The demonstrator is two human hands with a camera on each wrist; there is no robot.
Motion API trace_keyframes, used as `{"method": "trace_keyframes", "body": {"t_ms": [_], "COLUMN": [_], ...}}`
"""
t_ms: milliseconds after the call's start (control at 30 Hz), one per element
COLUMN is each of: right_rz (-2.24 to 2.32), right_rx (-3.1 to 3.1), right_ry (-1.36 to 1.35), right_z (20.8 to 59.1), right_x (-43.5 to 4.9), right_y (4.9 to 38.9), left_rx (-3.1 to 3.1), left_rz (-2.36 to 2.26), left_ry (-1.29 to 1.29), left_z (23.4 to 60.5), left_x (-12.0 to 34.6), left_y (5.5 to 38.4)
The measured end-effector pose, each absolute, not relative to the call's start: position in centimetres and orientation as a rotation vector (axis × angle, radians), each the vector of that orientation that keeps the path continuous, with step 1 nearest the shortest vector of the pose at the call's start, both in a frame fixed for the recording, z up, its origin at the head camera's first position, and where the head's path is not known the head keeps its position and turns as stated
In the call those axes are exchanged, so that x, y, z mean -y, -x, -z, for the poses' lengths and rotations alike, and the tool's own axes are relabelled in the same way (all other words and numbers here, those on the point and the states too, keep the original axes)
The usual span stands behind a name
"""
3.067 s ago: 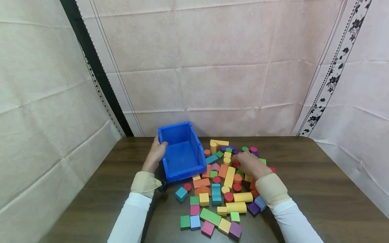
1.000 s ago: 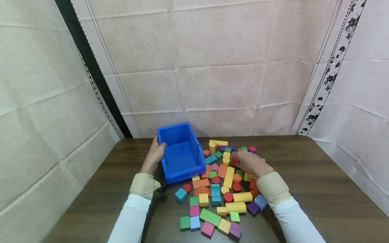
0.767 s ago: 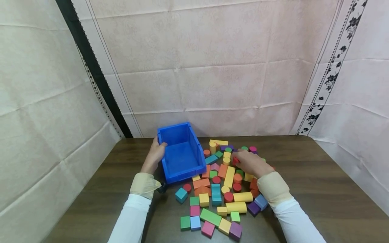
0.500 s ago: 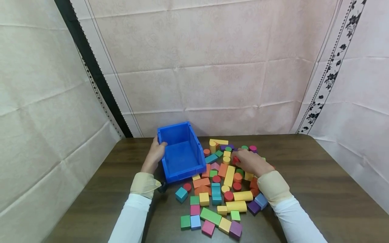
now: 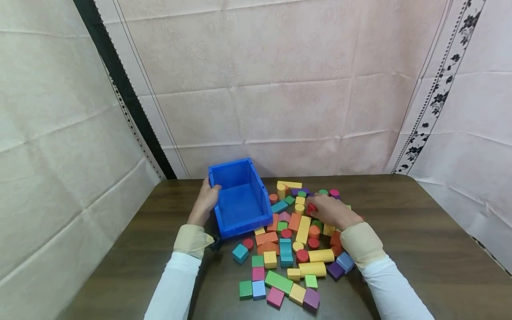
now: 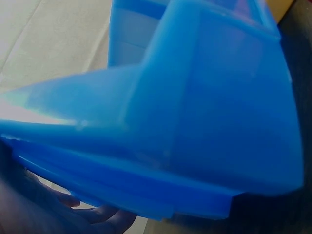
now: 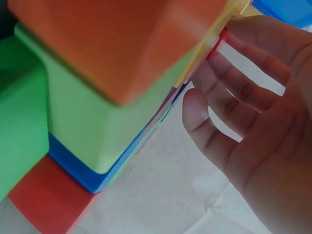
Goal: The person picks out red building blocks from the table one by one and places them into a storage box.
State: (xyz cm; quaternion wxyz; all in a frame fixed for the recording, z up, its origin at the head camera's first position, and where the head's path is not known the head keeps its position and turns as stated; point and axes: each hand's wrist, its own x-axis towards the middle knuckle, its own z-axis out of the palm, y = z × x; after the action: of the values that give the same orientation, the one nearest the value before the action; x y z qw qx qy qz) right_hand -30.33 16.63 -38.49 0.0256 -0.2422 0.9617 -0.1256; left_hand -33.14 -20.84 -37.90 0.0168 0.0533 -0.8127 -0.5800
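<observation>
My left hand (image 5: 206, 200) grips the left wall of a blue plastic bin (image 5: 271, 213), thumb over the rim. The bin's inside faces me, and no blocks show in it. In the left wrist view, fingers (image 6: 105, 217) curl under a ledge of the bin (image 6: 219, 112). My right hand (image 5: 334, 211) reaches into the far right of the spread of toy blocks. Its thumb and a finger pinch a small red block (image 5: 311, 208), whose shape is mostly hidden. In the right wrist view only a sliver of that red block (image 7: 218, 45) shows by the fingers.
Many coloured blocks lie close together right of and in front of the bin, among them a yellow cylinder (image 5: 313, 269), a green bar (image 5: 278, 282) and a teal cube (image 5: 240, 254). They rest on a dark wooden table (image 5: 120, 262). Pale cloth (image 5: 280, 111) hangs behind it.
The right hand and the red block have shifted very slightly away from me among the blocks. The left hand and bin stay put; the head view drifts a little.
</observation>
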Motion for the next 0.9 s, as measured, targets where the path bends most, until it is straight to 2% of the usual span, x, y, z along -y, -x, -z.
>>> {"method": "trace_keyframes", "body": {"t_ms": [533,900], "right_rz": [0.538,0.592], "right_rx": [-2.981,-2.963], "right_ry": [0.761,0.667], "right_z": [38.50,38.31], "right_x": [-16.67,-16.41], "right_y": [30.46,30.68], "left_rx": [2.526,2.527], "left_rz": [1.804,1.799], "left_ry": [-0.159,-0.168], "left_z": [37.87,37.97], "left_x": [20.92,20.93], "left_y": [33.05,33.06]}}
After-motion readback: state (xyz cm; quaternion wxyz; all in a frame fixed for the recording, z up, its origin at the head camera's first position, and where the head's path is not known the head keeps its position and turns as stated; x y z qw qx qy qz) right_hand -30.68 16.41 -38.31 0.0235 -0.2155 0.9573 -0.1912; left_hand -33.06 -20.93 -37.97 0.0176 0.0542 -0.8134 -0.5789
